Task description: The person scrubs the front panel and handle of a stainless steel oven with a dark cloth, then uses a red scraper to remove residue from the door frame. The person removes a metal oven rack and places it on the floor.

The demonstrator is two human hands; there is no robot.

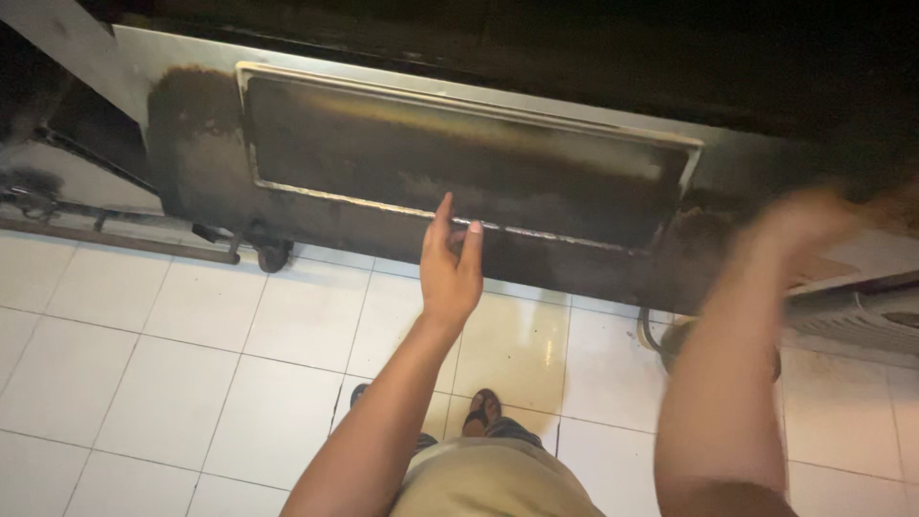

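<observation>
You are standing on a white tiled floor (144,383), and your feet in dark sandals (481,410) show just below the left hand. At the left, a metal bar (124,241) lies along the floor near a small caster wheel (272,255) under the metal cabinet (191,163). At the lower right, a dark round object (670,340) sits on the floor, partly hidden behind your right forearm. Nothing stands between your left hand (450,268) and the sooty panel (459,163). This panel is set in the front of the cabinet, directly ahead of you, and your left hand is open with the fingers straight, the fingertips right at its lower edge. The panel is a wide rectangle with a lighter metal frame, dark and stained, with a dull shine. Your right hand (814,225) is raised at the right and blurred; I cannot tell if it is open or closed.
</observation>
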